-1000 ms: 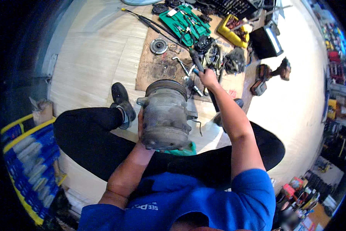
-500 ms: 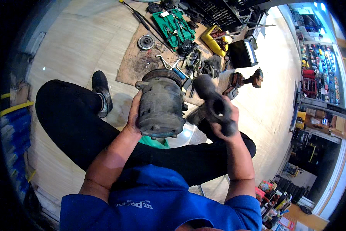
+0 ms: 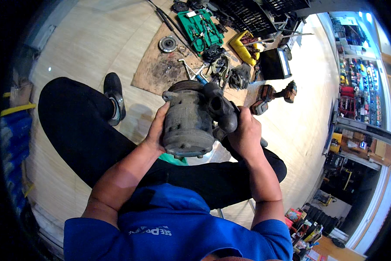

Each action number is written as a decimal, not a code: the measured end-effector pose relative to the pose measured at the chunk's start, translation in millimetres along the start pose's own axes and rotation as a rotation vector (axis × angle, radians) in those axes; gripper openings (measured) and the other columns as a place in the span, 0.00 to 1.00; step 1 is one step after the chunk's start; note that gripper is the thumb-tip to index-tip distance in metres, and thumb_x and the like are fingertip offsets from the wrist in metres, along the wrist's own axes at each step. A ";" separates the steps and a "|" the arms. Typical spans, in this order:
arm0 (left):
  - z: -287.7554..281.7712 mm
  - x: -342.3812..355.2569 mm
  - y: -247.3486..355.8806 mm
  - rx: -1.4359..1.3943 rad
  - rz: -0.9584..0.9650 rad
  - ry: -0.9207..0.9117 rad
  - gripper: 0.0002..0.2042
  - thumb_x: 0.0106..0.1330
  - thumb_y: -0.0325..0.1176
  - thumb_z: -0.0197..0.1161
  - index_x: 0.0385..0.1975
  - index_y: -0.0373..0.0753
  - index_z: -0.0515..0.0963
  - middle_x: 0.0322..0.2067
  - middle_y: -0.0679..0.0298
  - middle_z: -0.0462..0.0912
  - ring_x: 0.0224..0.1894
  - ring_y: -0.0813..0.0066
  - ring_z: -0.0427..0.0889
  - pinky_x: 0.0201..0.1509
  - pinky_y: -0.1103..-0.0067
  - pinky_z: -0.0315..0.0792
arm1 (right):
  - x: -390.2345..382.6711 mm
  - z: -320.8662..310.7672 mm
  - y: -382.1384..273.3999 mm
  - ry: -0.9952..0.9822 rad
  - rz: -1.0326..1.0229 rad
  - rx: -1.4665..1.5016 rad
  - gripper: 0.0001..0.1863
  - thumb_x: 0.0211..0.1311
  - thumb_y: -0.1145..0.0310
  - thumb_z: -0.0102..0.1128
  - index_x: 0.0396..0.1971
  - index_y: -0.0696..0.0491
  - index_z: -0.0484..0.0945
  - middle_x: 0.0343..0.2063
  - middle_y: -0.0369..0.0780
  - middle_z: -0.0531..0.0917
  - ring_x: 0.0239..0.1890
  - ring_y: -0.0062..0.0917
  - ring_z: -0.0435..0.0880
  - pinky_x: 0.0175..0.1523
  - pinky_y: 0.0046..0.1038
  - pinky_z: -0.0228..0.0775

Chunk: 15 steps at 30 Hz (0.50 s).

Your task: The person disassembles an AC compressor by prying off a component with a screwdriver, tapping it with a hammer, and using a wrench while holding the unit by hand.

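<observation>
My left hand is wrapped round the left side of a grey, grimy air-conditioning compressor. Its grooved pulley points away from me. On the compressor's right side, a dark metal fitting with rounded, pipe-like ends and a round opening sits against the body. My right hand is closed round that fitting, its fingers mostly hidden behind it. Whether the fitting is seated or only touching, I cannot tell.
Beyond the compressor lies a stained cardboard sheet with a round metal disc, a green tool case, dark gloves and loose tools. A yellow container, a black box and cordless power tools stand farther right.
My right hand has brought the fitting leftward, turning it, from apart to against the compressor's right side. The compressor has shifted slightly right in my left hand.
</observation>
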<state>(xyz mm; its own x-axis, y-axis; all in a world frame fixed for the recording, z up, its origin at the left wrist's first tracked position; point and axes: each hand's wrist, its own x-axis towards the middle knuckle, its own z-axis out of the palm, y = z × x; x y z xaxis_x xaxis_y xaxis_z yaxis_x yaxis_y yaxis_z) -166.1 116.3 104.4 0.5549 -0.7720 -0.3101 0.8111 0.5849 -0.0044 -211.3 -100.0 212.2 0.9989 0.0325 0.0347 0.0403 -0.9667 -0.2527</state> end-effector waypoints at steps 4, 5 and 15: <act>1.2 -1.0 -0.5 -0.020 0.019 0.014 0.33 0.72 0.59 0.43 0.66 0.37 0.64 0.58 0.50 0.75 0.57 0.55 0.79 0.63 0.58 0.72 | -9.2 -5.8 -10.1 0.004 0.017 0.061 0.27 0.48 0.69 0.72 0.48 0.56 0.70 0.31 0.54 0.83 0.37 0.50 0.84 0.40 0.42 0.76; -0.2 -1.0 -1.1 -0.013 0.021 0.003 0.34 0.71 0.59 0.44 0.66 0.37 0.63 0.59 0.50 0.75 0.57 0.54 0.79 0.64 0.57 0.71 | -9.6 -2.8 -9.0 0.000 0.010 0.070 0.27 0.48 0.69 0.72 0.48 0.56 0.70 0.32 0.54 0.83 0.38 0.50 0.84 0.41 0.42 0.75; 3.4 -1.7 7.0 -0.076 0.030 -0.099 0.37 0.69 0.62 0.46 0.67 0.36 0.62 0.60 0.47 0.74 0.58 0.52 0.77 0.65 0.55 0.69 | 0.0 5.4 -8.3 0.071 -0.041 0.031 0.22 0.48 0.72 0.67 0.43 0.58 0.69 0.29 0.51 0.80 0.30 0.50 0.82 0.34 0.44 0.73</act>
<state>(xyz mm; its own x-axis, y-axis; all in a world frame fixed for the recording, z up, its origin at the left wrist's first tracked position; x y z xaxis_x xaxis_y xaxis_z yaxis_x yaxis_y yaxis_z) -160.8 120.9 108.1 0.5969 -0.7727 -0.2160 0.7799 0.6220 -0.0698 -211.5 -90.5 209.1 0.9921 0.0523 0.1140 0.0825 -0.9567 -0.2791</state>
